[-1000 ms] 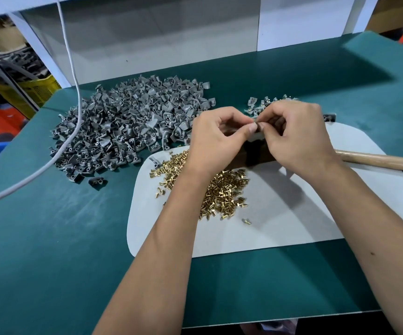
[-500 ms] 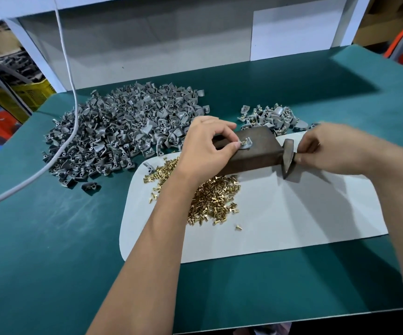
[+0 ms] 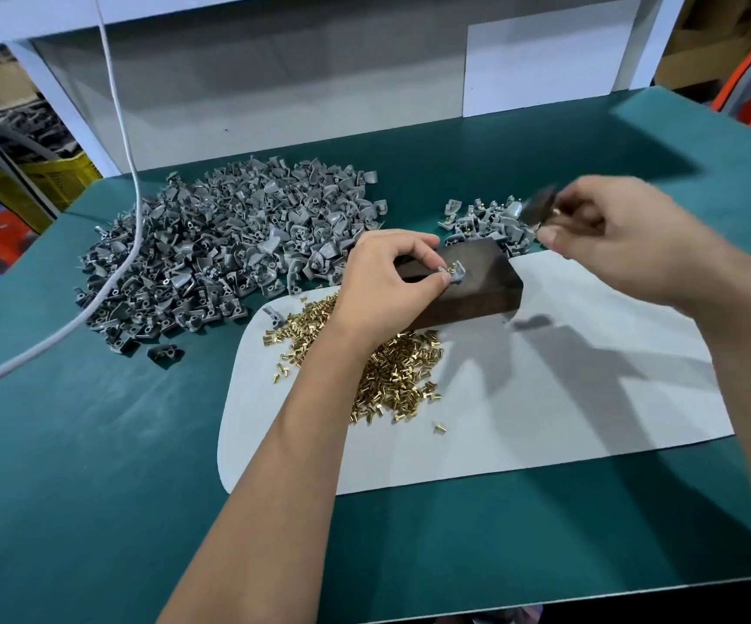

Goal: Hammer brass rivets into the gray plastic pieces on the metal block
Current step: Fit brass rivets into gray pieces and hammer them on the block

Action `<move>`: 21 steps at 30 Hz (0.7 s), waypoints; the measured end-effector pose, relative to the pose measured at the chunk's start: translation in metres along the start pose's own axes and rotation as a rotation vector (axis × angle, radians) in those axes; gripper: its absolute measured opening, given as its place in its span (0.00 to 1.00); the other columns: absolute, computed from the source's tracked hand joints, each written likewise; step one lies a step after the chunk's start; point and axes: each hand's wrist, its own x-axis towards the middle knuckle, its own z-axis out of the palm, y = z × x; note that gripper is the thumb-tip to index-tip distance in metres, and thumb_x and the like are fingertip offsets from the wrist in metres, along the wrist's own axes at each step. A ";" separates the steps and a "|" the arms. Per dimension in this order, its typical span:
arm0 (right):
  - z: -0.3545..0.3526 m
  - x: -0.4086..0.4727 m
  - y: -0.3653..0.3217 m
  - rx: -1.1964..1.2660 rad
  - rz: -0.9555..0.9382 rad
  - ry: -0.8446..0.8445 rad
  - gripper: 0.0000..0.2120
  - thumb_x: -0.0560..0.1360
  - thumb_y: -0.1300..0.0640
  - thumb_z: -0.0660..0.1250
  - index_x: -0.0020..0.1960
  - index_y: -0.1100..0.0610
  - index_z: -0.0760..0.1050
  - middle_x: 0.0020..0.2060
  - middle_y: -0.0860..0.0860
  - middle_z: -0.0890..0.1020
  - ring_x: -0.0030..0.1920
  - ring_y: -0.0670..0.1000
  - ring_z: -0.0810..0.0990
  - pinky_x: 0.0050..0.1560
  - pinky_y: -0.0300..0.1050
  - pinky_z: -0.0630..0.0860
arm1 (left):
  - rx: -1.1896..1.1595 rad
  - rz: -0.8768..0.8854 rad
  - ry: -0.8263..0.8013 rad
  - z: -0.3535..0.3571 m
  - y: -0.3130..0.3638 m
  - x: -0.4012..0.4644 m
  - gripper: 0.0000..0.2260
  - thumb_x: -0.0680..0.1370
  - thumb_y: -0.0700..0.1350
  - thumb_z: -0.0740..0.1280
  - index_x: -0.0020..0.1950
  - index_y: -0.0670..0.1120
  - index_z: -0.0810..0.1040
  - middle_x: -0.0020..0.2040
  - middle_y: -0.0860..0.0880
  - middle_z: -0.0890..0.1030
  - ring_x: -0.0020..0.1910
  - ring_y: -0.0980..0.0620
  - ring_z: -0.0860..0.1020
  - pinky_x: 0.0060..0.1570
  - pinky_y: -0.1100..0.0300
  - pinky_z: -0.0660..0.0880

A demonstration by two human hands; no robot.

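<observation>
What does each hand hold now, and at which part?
The left hand pinches the gray plastic piece at its near edge, on the metal block. The right hand grips the blurred hammer, apparently near its head.

The left hand (image 3: 382, 281) pinches a gray plastic piece (image 3: 454, 276) with a brass rivet (image 3: 451, 266) standing in it on the dark metal block (image 3: 463, 286). The right hand (image 3: 621, 245) holds a blurred hammer (image 3: 540, 204) raised above. Loose rivets (image 3: 391, 371) lie on the white mat (image 3: 544, 398); gray pieces (image 3: 211, 245) are heaped on the green desk (image 3: 72, 443).
</observation>
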 end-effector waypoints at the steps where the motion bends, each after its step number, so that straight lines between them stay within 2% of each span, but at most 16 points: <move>1: 0.000 0.000 -0.008 0.021 -0.032 0.029 0.07 0.80 0.53 0.68 0.43 0.51 0.76 0.33 0.47 0.82 0.35 0.46 0.77 0.39 0.45 0.70 | -0.034 -0.023 -0.006 0.000 -0.001 0.000 0.07 0.71 0.40 0.79 0.39 0.51 0.85 0.55 0.53 0.84 0.61 0.55 0.79 0.67 0.50 0.74; 5: 0.013 0.001 -0.037 -0.023 -0.070 -0.032 0.18 0.83 0.53 0.63 0.35 0.56 0.76 0.26 0.46 0.81 0.28 0.43 0.76 0.31 0.37 0.68 | -0.118 -0.113 -0.016 -0.001 0.000 0.000 0.06 0.70 0.40 0.80 0.38 0.48 0.86 0.57 0.50 0.84 0.59 0.57 0.81 0.66 0.49 0.75; 7: 0.017 0.004 -0.046 -0.087 -0.073 -0.068 0.19 0.84 0.52 0.62 0.36 0.59 0.75 0.30 0.52 0.81 0.30 0.49 0.77 0.32 0.43 0.72 | -0.125 -0.129 -0.017 -0.001 0.001 0.000 0.06 0.70 0.40 0.80 0.37 0.49 0.86 0.57 0.50 0.84 0.59 0.57 0.81 0.66 0.49 0.75; 9: 0.015 0.006 -0.050 -0.093 -0.097 0.006 0.19 0.83 0.50 0.62 0.37 0.58 0.74 0.33 0.56 0.81 0.33 0.56 0.77 0.35 0.48 0.72 | -0.130 -0.135 -0.020 -0.001 0.001 0.001 0.06 0.70 0.40 0.80 0.37 0.47 0.85 0.57 0.50 0.84 0.59 0.56 0.81 0.66 0.50 0.75; 12: 0.017 0.004 -0.053 -0.037 -0.159 0.205 0.16 0.82 0.49 0.62 0.38 0.56 0.71 0.33 0.56 0.79 0.34 0.59 0.74 0.34 0.49 0.68 | -0.124 -0.137 -0.026 0.000 0.001 0.002 0.05 0.70 0.40 0.80 0.38 0.44 0.85 0.59 0.49 0.84 0.59 0.57 0.81 0.66 0.52 0.75; 13: 0.021 0.003 -0.054 -0.086 -0.161 0.183 0.15 0.82 0.49 0.61 0.39 0.54 0.70 0.35 0.56 0.79 0.35 0.60 0.74 0.36 0.48 0.68 | -0.124 -0.137 -0.025 0.000 0.001 0.002 0.05 0.70 0.39 0.80 0.39 0.43 0.85 0.59 0.48 0.84 0.59 0.56 0.82 0.66 0.52 0.76; 15: 0.033 0.002 -0.055 -0.240 -0.116 0.005 0.15 0.83 0.48 0.61 0.39 0.52 0.70 0.39 0.57 0.80 0.40 0.61 0.76 0.41 0.50 0.73 | -0.154 -0.142 -0.029 -0.001 0.002 0.002 0.05 0.70 0.36 0.80 0.39 0.41 0.85 0.60 0.45 0.84 0.59 0.52 0.83 0.66 0.50 0.76; 17: 0.033 0.004 -0.056 -0.321 -0.071 -0.087 0.15 0.83 0.46 0.61 0.40 0.52 0.72 0.39 0.54 0.79 0.41 0.61 0.77 0.42 0.52 0.77 | -0.182 -0.145 -0.043 0.000 0.003 0.002 0.05 0.70 0.34 0.79 0.39 0.40 0.85 0.61 0.42 0.83 0.59 0.48 0.83 0.65 0.47 0.77; 19: 0.026 0.007 -0.057 -0.284 -0.106 -0.008 0.17 0.81 0.44 0.61 0.36 0.51 0.70 0.34 0.50 0.76 0.38 0.60 0.76 0.38 0.49 0.72 | -0.162 -0.153 -0.036 -0.001 0.004 0.001 0.04 0.70 0.36 0.80 0.40 0.39 0.85 0.61 0.44 0.84 0.59 0.50 0.83 0.66 0.48 0.76; 21: 0.024 0.005 -0.057 -0.157 -0.168 0.169 0.16 0.79 0.44 0.60 0.36 0.50 0.67 0.30 0.46 0.73 0.34 0.58 0.73 0.37 0.46 0.66 | -0.133 -0.161 -0.027 -0.001 0.004 0.002 0.04 0.70 0.38 0.80 0.40 0.41 0.86 0.61 0.47 0.84 0.59 0.54 0.82 0.66 0.50 0.76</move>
